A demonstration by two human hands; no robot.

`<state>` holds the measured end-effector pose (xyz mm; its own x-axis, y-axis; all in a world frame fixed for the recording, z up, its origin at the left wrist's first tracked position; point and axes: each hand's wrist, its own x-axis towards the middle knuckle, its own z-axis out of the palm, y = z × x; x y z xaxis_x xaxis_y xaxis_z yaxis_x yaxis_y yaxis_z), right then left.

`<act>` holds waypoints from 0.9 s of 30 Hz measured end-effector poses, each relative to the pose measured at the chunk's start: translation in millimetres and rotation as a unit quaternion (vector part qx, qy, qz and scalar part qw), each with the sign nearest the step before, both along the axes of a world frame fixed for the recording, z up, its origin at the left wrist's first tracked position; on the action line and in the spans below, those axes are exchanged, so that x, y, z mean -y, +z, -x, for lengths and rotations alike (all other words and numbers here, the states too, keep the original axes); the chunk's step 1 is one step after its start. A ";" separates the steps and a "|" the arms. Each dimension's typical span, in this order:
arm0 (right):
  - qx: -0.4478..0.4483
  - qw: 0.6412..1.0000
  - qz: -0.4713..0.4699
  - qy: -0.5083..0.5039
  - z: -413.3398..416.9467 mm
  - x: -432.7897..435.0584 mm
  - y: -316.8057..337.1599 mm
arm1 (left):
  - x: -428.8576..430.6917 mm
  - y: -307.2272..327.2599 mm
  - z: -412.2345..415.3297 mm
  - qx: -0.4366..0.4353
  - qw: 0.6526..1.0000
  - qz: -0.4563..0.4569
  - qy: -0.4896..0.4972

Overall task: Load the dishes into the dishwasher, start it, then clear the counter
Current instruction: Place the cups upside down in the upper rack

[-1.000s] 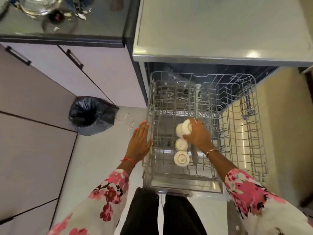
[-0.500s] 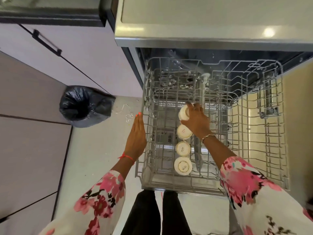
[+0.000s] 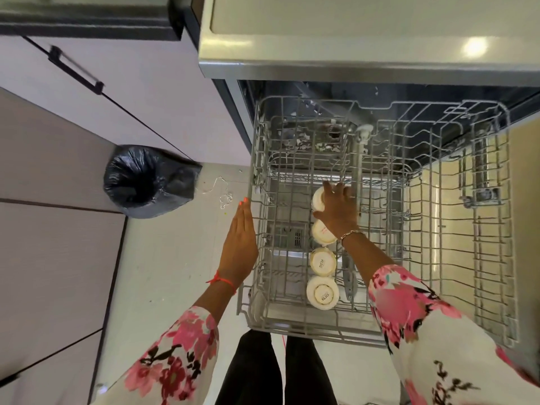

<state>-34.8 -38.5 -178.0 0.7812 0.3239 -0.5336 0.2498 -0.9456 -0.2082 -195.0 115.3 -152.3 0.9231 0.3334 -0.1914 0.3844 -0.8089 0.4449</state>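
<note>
The farthest cup point(image 3: 318, 197) of a row of four sits bottom-up in the pulled-out rack point(image 3: 306, 328), a little left of its middle. The person's right hand point(image 3: 339, 213) is down over it, fingers and thumb wrapped round its side. Nearer the person, three other cups point(image 3: 323, 262) stand upturned in line with it, and the two closest show printed bases. The left hand point(image 3: 239, 242) is flat, fingers straight and together, its edge against the rack's left wall. There is a bracelet point(image 3: 352, 233) on the right wrist and a red thread point(image 3: 223, 280) on the left. The rack juts from the open dishwasher point(image 3: 438, 92) beneath a pale countertop point(image 3: 350, 19). To the left, a black bin bag point(image 3: 149, 182) slumps on the floor by the cabinet fronts point(image 3: 131, 92), with bits of litter point(image 3: 223, 197) between it and the rack.
</note>
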 end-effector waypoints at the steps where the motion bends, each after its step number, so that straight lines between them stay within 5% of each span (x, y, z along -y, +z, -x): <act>1: -0.001 1.000 -0.001 -0.003 0.7 -0.4 0.2 | -0.1 -0.2 0.4 -0.001 1.000 0.000 0.001; 20: -0.031 0.997 -0.039 -0.056 -0.4 5.6 -0.5 | -1.0 -3.1 2.3 -0.021 1.000 -0.015 -0.013; 27: 0.036 0.996 -0.084 -0.020 19.6 15.0 27.2 | -18.3 19.2 10.1 -0.075 0.994 -0.064 -0.055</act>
